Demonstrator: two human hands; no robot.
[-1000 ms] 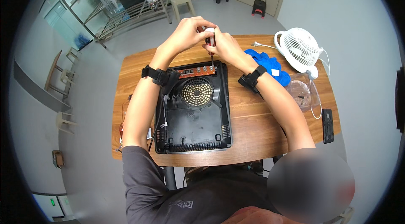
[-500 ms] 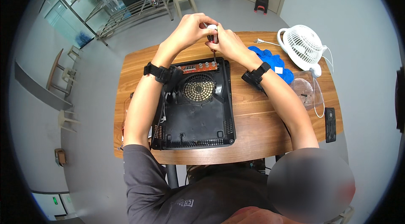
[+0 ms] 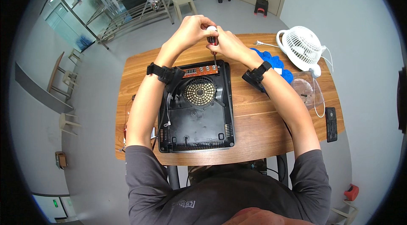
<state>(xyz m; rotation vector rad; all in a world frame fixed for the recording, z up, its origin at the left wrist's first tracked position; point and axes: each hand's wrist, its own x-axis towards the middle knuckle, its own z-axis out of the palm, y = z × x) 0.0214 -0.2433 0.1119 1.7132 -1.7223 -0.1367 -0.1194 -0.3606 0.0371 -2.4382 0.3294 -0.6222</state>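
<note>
Hands: we clench our left hand (image 3: 191, 30) and right hand (image 3: 227, 43) around the upright screwdriver (image 3: 213, 42), steadying its tip on the cooker's circuit board (image 3: 202, 71).

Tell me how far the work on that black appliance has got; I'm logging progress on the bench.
Done: the black appliance lies opened on the wooden table, its fan grille and orange circuit strip exposed. In hand: both hands, left hand and right hand, hold a screwdriver upright, tip on the strip at the far edge. Left: the strip sits in place; remaining screws are too small to count.
</note>
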